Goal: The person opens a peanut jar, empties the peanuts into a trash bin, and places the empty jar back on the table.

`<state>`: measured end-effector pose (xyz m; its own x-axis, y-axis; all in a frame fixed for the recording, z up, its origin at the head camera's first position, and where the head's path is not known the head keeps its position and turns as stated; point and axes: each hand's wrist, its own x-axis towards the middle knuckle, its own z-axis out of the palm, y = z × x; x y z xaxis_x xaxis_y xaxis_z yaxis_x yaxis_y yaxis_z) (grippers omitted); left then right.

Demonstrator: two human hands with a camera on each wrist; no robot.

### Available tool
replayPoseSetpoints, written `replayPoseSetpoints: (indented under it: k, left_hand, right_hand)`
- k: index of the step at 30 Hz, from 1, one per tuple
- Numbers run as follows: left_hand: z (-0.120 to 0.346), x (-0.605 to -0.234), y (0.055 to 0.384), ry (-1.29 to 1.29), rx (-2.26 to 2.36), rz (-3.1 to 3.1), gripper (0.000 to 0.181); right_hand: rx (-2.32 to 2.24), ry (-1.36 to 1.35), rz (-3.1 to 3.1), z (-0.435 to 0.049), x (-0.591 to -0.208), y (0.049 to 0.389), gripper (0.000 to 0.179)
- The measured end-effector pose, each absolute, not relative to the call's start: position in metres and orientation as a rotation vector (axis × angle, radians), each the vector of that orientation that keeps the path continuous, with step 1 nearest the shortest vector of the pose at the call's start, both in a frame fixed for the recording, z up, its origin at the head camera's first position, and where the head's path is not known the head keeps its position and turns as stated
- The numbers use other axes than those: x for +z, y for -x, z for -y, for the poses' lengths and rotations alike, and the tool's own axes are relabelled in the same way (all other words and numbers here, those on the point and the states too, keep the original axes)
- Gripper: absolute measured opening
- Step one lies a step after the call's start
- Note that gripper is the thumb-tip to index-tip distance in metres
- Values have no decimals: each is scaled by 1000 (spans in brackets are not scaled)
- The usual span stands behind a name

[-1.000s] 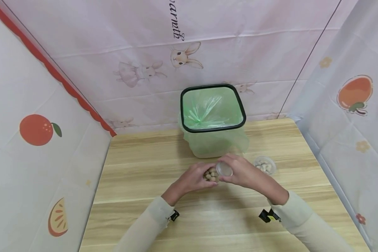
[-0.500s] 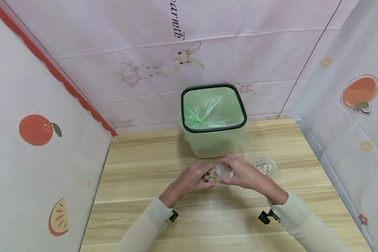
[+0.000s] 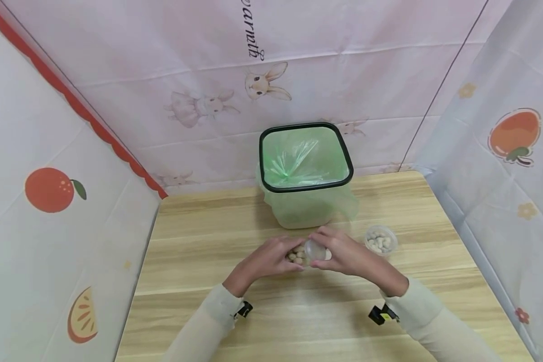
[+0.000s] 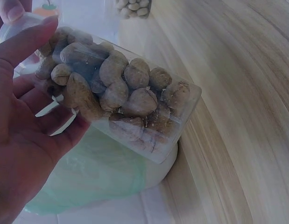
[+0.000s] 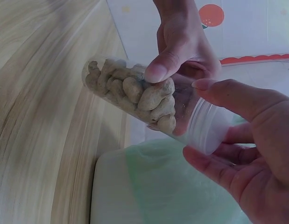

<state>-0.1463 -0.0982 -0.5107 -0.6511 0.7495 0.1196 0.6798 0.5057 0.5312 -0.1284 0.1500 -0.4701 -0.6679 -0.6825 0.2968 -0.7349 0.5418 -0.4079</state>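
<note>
A clear plastic jar (image 5: 130, 91) of unshelled peanuts (image 4: 114, 84) is held tilted above the table, in front of the bin. My left hand (image 3: 271, 258) grips its body, thumb on one side and fingers on the other, as the left wrist view shows. My right hand (image 3: 341, 251) pinches the translucent lid (image 5: 210, 123) between thumb and fingers. That lid sits at the jar's mouth; whether it is tight or loose I cannot tell. A second clear jar (image 3: 381, 240) with pale nuts stands upright on the table beyond my right wrist.
Behind the hands stands a white bin with a black rim (image 3: 305, 189) and a green bag liner (image 3: 294, 156). The wood-grain table (image 3: 199, 236) meets printed cloth walls at the back and both sides.
Both hands have shifted slightly left with the jar. My right hand has turned a little around the lid, its fingers changing position. The bin and second jar stay in place.
</note>
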Motion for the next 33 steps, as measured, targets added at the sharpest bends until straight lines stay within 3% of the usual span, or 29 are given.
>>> replayPoseSetpoints:
  k: [12,25,33]
  left_hand:
    - [109,-514,148,-1246,845,-2521,82]
    - [110,-515,149,-1213,825,-2564,84]
    - [110,-519,147,-1212,782,-2686,61]
  right_hand:
    - [745,-1427,2485,-145,-476,129,55]
    - [737,-1332,2676,-143,-476,129,60]
    - [881,-1114,2817,-142,-478,125,86]
